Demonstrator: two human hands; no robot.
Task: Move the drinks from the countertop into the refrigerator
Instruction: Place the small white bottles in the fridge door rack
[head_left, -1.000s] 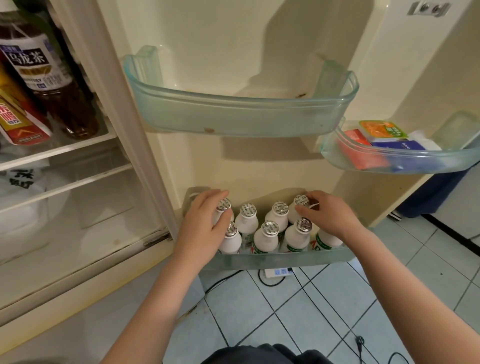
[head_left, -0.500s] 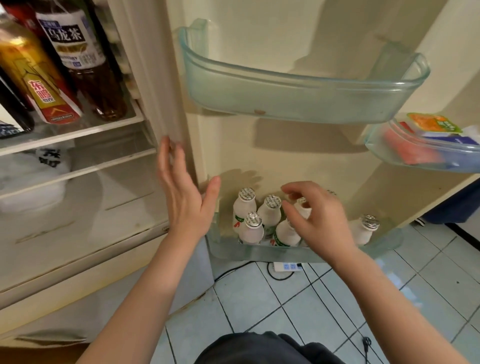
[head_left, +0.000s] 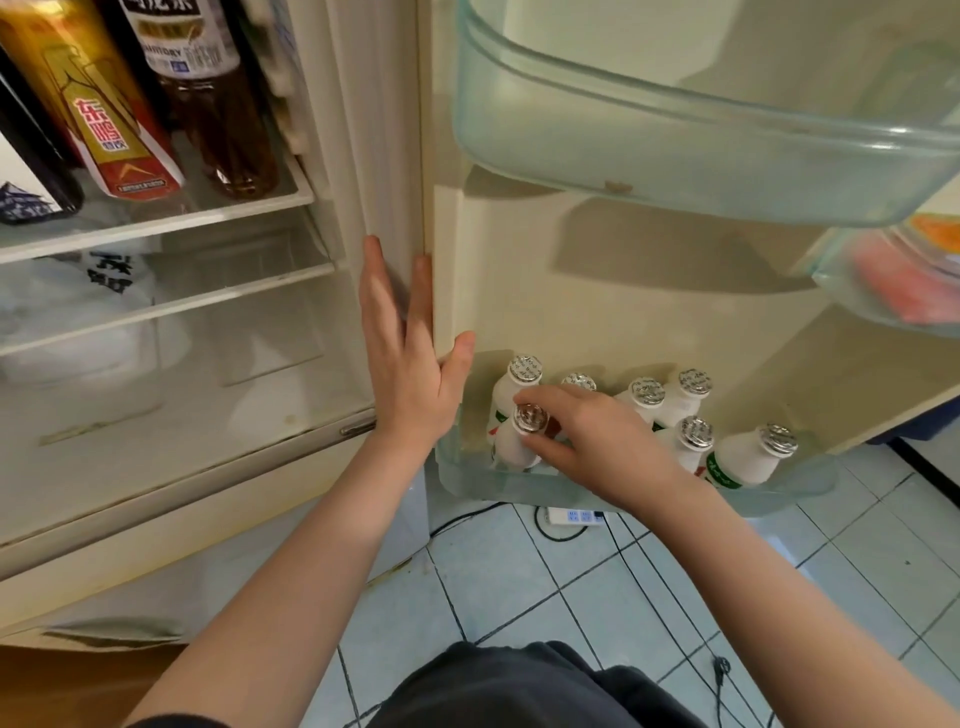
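The small white plastic drink bottles with silver foil caps (head_left: 693, 441) stand in the clear plastic bottom shelf of the refrigerator door (head_left: 789, 496); seven of them show, and the arm may hide others. The right hand (head_left: 597, 447) is over the left end of this shelf. Its thumb and fingers are curled around the neck of the front-left bottle (head_left: 517, 449) and grasp it just under the cap. This bottle is upright. At the right end of the shelf one leaning bottle (head_left: 748, 460) tilts to the right.

The left hand (head_left: 410, 364) is above and left of the shelf. Its fingers are straight and released, holding nothing, and it lies flat at the cream edge of the open door (head_left: 441, 218).

Above the bottom shelf hangs a larger clear door shelf (head_left: 675, 156). Below it, a white power strip (head_left: 571, 517) lies on the pale blue tiled floor (head_left: 519, 597). Far up and left of it, inside the cabinet, stands a dark brown tea bottle (head_left: 223, 130).
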